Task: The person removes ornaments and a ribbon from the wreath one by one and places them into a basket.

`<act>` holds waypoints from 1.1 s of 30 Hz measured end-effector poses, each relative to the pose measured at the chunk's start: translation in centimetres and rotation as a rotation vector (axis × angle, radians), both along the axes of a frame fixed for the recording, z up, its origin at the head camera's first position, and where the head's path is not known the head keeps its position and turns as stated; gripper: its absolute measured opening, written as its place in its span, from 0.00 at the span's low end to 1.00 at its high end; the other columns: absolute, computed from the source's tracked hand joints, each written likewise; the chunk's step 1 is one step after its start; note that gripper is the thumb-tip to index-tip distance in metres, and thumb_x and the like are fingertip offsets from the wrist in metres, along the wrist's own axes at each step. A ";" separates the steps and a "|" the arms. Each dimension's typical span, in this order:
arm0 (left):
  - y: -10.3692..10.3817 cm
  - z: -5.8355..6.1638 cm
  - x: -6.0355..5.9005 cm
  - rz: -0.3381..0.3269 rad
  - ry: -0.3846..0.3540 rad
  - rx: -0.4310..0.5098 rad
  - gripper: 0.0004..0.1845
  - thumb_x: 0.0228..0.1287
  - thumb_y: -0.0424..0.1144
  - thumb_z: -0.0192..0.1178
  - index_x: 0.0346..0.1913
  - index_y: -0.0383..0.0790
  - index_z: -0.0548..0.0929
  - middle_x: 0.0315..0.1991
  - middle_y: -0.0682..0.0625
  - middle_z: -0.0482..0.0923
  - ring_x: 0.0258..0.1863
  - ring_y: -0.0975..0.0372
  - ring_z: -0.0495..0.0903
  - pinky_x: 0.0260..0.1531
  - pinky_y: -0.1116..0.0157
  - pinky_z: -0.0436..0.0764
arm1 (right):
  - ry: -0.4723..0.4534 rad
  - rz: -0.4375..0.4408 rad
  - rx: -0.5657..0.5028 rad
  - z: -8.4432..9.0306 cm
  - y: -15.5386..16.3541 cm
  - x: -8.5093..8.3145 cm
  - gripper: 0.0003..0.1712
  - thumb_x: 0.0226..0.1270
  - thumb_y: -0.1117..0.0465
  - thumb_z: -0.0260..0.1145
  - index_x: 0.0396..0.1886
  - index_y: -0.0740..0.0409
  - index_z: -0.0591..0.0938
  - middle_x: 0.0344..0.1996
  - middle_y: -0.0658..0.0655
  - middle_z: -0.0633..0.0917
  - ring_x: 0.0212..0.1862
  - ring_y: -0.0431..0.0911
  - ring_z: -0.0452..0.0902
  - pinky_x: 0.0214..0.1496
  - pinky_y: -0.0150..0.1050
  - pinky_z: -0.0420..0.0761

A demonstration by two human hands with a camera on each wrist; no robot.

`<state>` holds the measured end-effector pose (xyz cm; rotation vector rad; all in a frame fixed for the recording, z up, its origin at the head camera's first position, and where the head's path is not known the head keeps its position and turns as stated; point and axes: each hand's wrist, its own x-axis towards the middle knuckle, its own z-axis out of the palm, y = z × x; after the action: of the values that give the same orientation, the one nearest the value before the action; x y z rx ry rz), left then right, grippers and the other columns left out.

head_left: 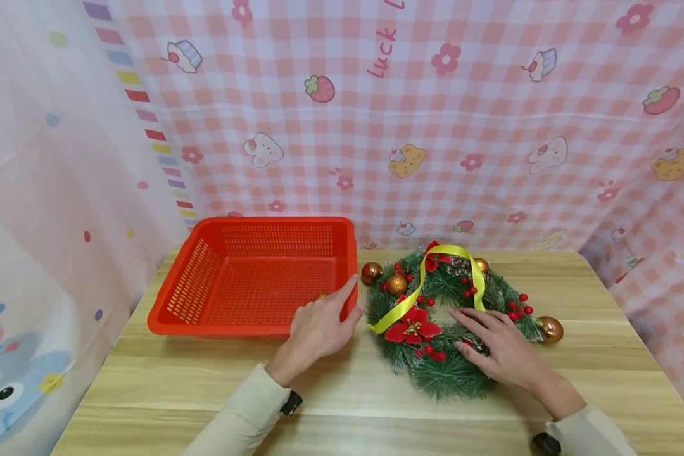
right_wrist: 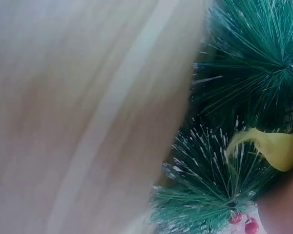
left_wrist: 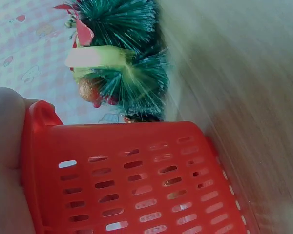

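The hands are apart: the left hand [head_left: 318, 326] rests on the near right corner of a red rectangular plastic basket [head_left: 252, 330] with slotted walls, its forefinger straight along the rim; whether its other fingers grip, I cannot tell. The right hand [head_left: 498, 348] lies with extended fingers on the near right part of a round green artificial-pine wreath [head_left: 447, 375]. A glossy yellow ribbon [head_left: 398, 313] arches across the wreath, over a red fabric poinsettia [head_left: 411, 328] on its left side; the right wrist view shows a frayed ribbon end among the needles. Red berries [head_left: 519, 309] and a gold glittery ball [head_left: 396, 284] also sit on it. A shiny bronze ball [head_left: 372, 273] lies between basket and wreath, another [head_left: 550, 329] at the wreath's right edge. Inside the basket, a small golden thing [head_left: 322, 296] is mostly hidden by the left hand. The basket stands toward the far left corner of the pale wooden tabletop [head_left: 376, 421], the wreath right of centre, near the far edge. Pink checked cloth [head_left: 342, 152] hangs behind.
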<state>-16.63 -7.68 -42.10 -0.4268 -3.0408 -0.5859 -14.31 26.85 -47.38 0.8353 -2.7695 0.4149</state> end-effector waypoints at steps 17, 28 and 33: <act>-0.1 0.1 -0.6 -0.001 0.070 -0.026 0.32 0.74 0.60 0.43 0.78 0.59 0.58 0.60 0.48 0.80 0.11 0.63 0.62 0.09 0.65 0.62 | 0.022 -0.056 -0.162 4.0 -4.4 1.0 0.36 0.66 0.48 0.67 0.71 0.54 0.71 0.65 0.64 0.73 0.67 0.63 0.65 0.65 0.67 0.60; -0.1 -0.3 -0.1 0.000 0.041 -0.039 0.33 0.74 0.61 0.43 0.78 0.58 0.57 0.64 0.49 0.77 0.10 0.64 0.60 0.09 0.66 0.60 | -0.146 -0.289 -0.195 2.8 -9.9 1.4 0.41 0.71 0.37 0.57 0.74 0.57 0.66 0.69 0.70 0.67 0.70 0.66 0.60 0.71 0.67 0.53; 0.1 -0.6 0.0 -0.006 0.048 -0.035 0.32 0.75 0.60 0.42 0.78 0.58 0.57 0.65 0.50 0.76 0.10 0.63 0.62 0.10 0.65 0.63 | -0.079 -0.380 -0.091 1.6 -10.5 1.7 0.41 0.70 0.36 0.56 0.73 0.57 0.67 0.68 0.70 0.70 0.69 0.67 0.62 0.71 0.67 0.50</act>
<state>-16.61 -7.58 -42.66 -0.4440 -3.0086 -0.5160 -12.64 16.33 -45.81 0.2658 -2.8656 0.5035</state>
